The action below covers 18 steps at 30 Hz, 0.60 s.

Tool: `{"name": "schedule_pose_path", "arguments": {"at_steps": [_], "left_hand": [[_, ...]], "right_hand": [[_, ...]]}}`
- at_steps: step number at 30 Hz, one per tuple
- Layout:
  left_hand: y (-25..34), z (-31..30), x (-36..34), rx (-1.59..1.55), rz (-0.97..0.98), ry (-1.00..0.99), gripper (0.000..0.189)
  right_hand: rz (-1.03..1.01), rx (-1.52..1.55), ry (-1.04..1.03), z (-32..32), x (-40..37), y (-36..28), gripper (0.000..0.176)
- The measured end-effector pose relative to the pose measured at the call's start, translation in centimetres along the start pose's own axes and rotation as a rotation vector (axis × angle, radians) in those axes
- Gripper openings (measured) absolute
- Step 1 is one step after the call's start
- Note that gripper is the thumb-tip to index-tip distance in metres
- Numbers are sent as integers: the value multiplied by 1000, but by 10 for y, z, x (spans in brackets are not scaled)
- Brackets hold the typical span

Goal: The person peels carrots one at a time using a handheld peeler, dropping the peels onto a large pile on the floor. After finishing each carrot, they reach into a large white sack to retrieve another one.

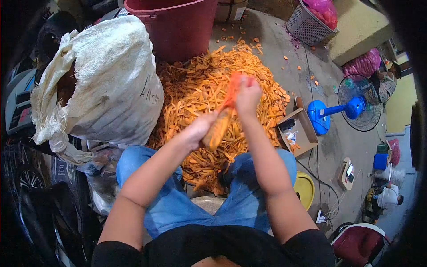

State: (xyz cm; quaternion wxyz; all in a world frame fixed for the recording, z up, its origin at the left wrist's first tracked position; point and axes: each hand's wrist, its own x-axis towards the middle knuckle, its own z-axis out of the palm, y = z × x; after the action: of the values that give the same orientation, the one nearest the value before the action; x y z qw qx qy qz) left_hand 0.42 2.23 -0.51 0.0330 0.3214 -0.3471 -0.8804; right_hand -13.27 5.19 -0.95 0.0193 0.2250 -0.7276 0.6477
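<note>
My left hand (199,130) is wrapped round a long orange vegetable (217,130), apparently a carrot, which points down toward my lap. My right hand (247,95) is closed on a red-orange tool (233,86), blurred by motion, that lies along the vegetable's upper end. Both hands are over a large heap of orange peelings (195,95) on the floor between my knees and a red tub. Round orange slices lie along the heap's right edge.
A white woven sack (111,80) stands at the left, beside the red tub (178,26). To the right are a cardboard tray (304,127), a blue fan (331,111), a yellow lid (304,189) and cables. A person (389,196) is far right.
</note>
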Motion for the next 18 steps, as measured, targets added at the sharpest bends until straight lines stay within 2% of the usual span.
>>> {"name": "schedule_pose_path", "arguments": {"at_steps": [2, 4, 6, 8, 10, 12, 13, 14, 15, 16, 18], "left_hand": [[2, 14, -21, 114, -145, -92, 31], [3, 14, -19, 122, -96, -119, 31], [7, 5, -13, -9, -183, -124, 38], [7, -6, -1, -38, -188, -140, 40], [7, -16, 8, -213, -133, -212, 41], [11, -10, 5, -208, -147, -135, 36], [13, -2, 1, -174, -93, -53, 33], [14, 3, -2, -138, -42, 25, 31], [13, 5, -3, -153, -39, 23, 27], [12, 4, -3, -153, -43, 22, 27], [8, 0, -3, 41, -93, -35, 30]], "right_hand": [[266, -185, 143, -20, 34, 20, 23], [316, -226, 160, -35, 45, 32, 23], [357, -262, 175, -35, 45, 26, 23], [429, -62, 68, -25, 26, -6, 25], [267, 196, -20, -11, -2, -30, 27], [136, 306, -120, 8, -26, -30, 24], [138, 308, -119, 7, -31, -31, 24], [111, 188, -211, 4, -35, -33, 21], [85, 65, -304, 2, -37, -34, 19], [88, 63, -303, 1, -35, -32, 19], [50, -54, -178, 1, -22, -22, 17]]}}
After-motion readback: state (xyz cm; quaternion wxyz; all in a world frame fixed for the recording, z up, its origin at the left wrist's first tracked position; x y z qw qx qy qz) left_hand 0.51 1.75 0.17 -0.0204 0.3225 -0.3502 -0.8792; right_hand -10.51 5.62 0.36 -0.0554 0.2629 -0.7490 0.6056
